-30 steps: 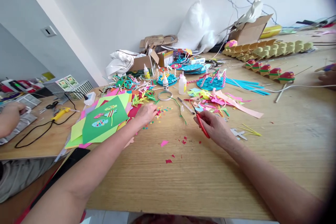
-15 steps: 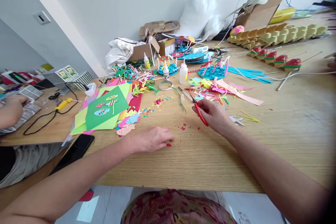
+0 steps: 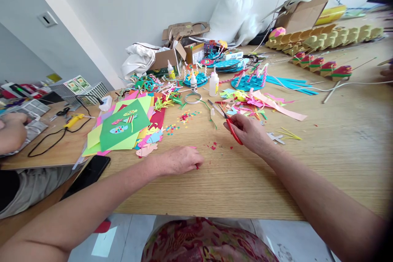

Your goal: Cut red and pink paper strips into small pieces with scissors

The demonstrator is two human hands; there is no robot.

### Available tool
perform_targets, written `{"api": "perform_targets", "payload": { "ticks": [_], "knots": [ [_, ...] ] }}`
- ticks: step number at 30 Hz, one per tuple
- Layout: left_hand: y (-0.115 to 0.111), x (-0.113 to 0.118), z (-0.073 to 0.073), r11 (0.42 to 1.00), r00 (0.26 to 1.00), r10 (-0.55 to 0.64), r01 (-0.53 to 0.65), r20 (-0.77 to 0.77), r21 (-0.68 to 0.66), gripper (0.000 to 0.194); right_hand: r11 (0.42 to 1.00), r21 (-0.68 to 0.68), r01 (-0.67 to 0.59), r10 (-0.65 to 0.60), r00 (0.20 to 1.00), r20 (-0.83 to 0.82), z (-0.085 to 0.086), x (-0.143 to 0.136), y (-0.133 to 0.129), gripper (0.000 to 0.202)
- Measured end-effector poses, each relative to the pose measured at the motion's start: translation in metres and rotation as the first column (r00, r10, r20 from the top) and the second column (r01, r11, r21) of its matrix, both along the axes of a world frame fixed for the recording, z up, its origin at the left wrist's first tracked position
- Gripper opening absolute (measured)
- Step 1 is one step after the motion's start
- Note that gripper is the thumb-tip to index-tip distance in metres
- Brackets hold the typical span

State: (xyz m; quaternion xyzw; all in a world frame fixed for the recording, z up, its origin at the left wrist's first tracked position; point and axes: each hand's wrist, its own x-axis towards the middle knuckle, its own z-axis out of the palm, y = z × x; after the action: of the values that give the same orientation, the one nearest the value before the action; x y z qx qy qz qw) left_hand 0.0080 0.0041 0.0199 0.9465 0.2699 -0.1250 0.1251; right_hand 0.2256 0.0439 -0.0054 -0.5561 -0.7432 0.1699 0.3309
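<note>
My right hand (image 3: 250, 131) is closed around the red handles of a pair of scissors (image 3: 233, 131), whose blades point up and left over the table. Low on the wooden table (image 3: 233, 188), my left hand (image 3: 186, 160) has its fingers pinched on a small red piece (image 3: 197, 166). Tiny red scraps (image 3: 213, 146) lie between the two hands. Beyond them are small coloured dots (image 3: 186, 117) and a green strip with a white tip (image 3: 212, 114). Fish cut-outs (image 3: 118, 129) rest on a green sheet (image 3: 106, 135) at the left.
Glue bottles (image 3: 214, 84), blue woven pieces (image 3: 248, 82) and paper strips (image 3: 276, 106) stand or lie farther back. Egg-carton pieces (image 3: 334, 41) are at the back right. A black phone (image 3: 96, 168) lies at the left edge; another person's hand (image 3: 14, 131) shows far left.
The fingers of my left hand have drawn together on the small red piece. My right hand still holds the scissors in nearly the same place.
</note>
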Motion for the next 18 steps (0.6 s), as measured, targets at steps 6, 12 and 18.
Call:
{"api": "perform_targets", "payload": {
  "ticks": [6,12,18],
  "knots": [
    [0.005,-0.004,-0.004,0.997,0.997,0.043,-0.040,0.059,-0.060,0.011,1.000,-0.020,-0.002,0.002,1.000,0.013,0.001,-0.001,-0.001,0.025],
    [0.014,-0.015,-0.007,0.983,0.982,0.103,-0.077,0.160,-0.165,0.010,1.000,-0.012,-0.004,0.005,1.000,0.029,-0.001,0.000,0.001,0.026],
    [0.007,-0.016,-0.010,0.985,0.981,0.120,-0.098,0.155,-0.145,0.010,1.000,-0.020,-0.015,0.015,0.999,0.043,-0.002,0.000,0.001,0.026]
  ]
}}
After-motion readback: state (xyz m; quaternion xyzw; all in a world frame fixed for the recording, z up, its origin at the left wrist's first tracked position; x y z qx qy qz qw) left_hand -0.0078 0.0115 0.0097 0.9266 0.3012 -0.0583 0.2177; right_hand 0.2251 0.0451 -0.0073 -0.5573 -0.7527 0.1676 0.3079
